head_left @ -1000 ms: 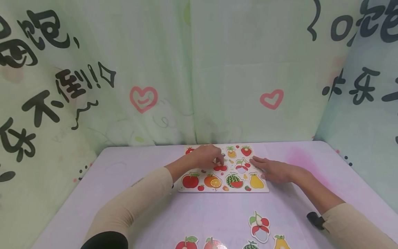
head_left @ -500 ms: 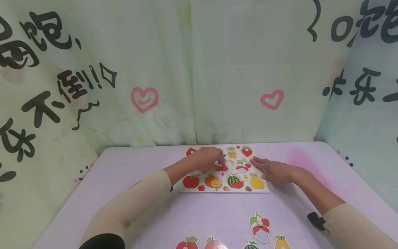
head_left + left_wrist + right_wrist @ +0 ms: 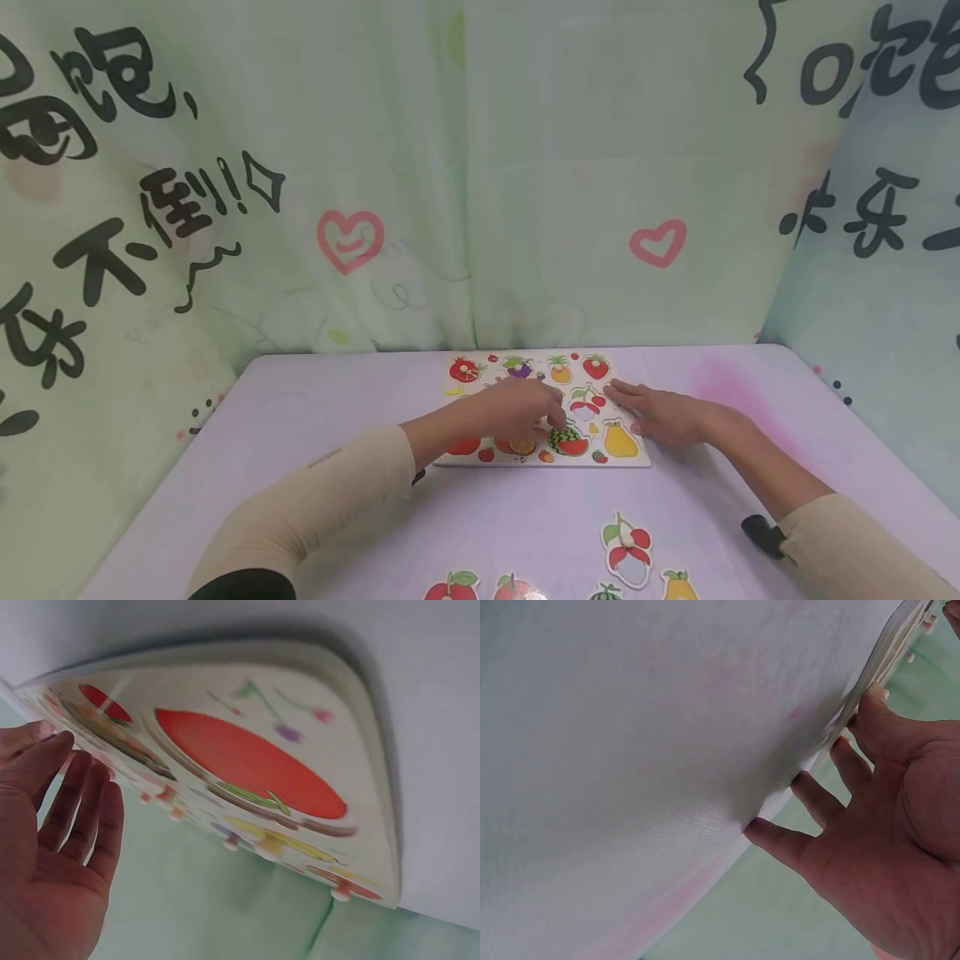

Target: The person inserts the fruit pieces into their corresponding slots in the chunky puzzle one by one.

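A white fruit puzzle board lies at the back of the table. My left hand is over its middle, fingertips just above the watermelon picture. In the left wrist view the fingers of that hand bend loosely, with nothing visible between them. Red apple-shaped area and small knobs show on the board there. My right hand rests at the board's right edge with fingers spread. In the right wrist view its thumb touches that edge.
Loose fruit pieces lie at the table's front: a lychee, an apple, a peach, a watermelon and a pear. A printed green curtain stands behind the table.
My left hand has moved right and nearer, from the red cherries in the board's middle row to the watermelon picture. The right hand has stayed at the edge.
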A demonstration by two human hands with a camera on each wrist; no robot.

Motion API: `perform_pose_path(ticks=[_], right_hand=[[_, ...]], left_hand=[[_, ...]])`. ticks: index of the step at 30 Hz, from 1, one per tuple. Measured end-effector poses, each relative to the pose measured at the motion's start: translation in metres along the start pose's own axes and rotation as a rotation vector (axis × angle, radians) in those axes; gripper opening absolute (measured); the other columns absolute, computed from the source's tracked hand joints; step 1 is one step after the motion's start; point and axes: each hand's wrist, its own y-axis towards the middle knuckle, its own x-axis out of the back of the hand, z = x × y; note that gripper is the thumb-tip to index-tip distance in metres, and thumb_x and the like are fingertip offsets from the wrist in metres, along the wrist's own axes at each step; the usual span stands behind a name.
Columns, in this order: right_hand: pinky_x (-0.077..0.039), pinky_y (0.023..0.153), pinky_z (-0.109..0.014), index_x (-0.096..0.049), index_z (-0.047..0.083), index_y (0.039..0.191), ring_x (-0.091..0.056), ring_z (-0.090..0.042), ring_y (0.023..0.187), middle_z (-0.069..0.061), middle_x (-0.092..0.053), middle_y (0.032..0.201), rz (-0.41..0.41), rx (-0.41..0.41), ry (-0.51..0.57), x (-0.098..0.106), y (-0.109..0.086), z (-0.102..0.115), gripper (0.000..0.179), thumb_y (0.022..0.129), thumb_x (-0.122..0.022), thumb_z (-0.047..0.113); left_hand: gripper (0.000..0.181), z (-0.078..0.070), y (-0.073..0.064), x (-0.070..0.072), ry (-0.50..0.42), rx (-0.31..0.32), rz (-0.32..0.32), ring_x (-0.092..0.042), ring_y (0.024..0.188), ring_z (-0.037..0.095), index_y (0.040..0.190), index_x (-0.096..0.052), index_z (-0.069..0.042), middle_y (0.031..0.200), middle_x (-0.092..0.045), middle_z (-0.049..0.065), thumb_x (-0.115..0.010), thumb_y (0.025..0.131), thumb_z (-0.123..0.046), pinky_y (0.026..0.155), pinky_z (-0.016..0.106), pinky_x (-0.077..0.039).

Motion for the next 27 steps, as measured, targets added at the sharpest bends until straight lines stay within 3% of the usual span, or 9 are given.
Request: perform_pose_path(ticks=[4, 9, 13, 22, 27], right_hand=[[-0.036, 0.114, -0.069, -0.032, 0.009, 0.163, -0.027, -0.056, 0.15, -0.022, -0.026, 0.169, -0.001, -0.001, 0.001, -0.001, 0.0, 0.0, 0.073, 0.101, -0.066, 0.024], [-0.036, 0.113, -0.07, -0.033, 0.008, 0.163, -0.028, -0.057, 0.15, -0.023, -0.026, 0.169, -0.006, 0.014, -0.004, -0.001, -0.001, -0.001, 0.072, 0.1, -0.066, 0.022], [-0.037, 0.113, -0.07, -0.033, 0.007, 0.162, -0.029, -0.057, 0.149, -0.023, -0.027, 0.168, -0.013, 0.033, -0.015, -0.001, -0.001, -0.001, 0.072, 0.1, -0.066, 0.022], [-0.036, 0.114, -0.07, -0.033, 0.007, 0.162, -0.03, -0.056, 0.149, -0.024, -0.027, 0.168, -0.007, 0.044, -0.019, -0.002, 0.002, -0.007, 0.072, 0.1, -0.066, 0.023], [-0.034, 0.114, -0.07, -0.033, 0.007, 0.162, -0.029, -0.056, 0.149, -0.024, -0.027, 0.168, -0.006, 0.047, -0.015, -0.002, 0.002, -0.007, 0.072, 0.101, -0.066, 0.024]], left_hand=[[0.028, -0.013, 0.0, -0.001, 0.028, -0.035, 0.007, -0.063, 0.108, 0.002, 0.121, -0.079, -0.029, 0.112, -0.072, -0.014, -0.081, 0.093, -0.026, 0.089, 0.017, -0.05], [0.024, -0.03, 0.0, -0.001, 0.038, -0.118, 0.0, -0.062, 0.094, -0.001, 0.12, -0.079, -0.027, 0.104, -0.072, -0.014, -0.077, 0.096, -0.023, 0.081, 0.011, -0.046], [0.025, -0.044, -0.001, 0.001, 0.016, -0.144, 0.019, -0.064, 0.096, -0.005, 0.121, -0.078, -0.028, 0.108, -0.072, -0.015, -0.076, 0.097, -0.024, 0.08, 0.01, -0.046], [0.025, -0.078, 0.002, -0.001, 0.009, -0.227, 0.139, -0.06, 0.091, -0.006, 0.123, -0.077, -0.029, 0.104, -0.07, -0.016, -0.074, 0.098, -0.026, 0.075, 0.008, -0.043], [0.025, -0.093, 0.004, -0.005, 0.033, -0.255, 0.175, -0.06, 0.091, -0.009, 0.123, -0.077, -0.032, 0.101, -0.069, -0.019, -0.074, 0.099, -0.029, 0.073, 0.008, -0.043]])
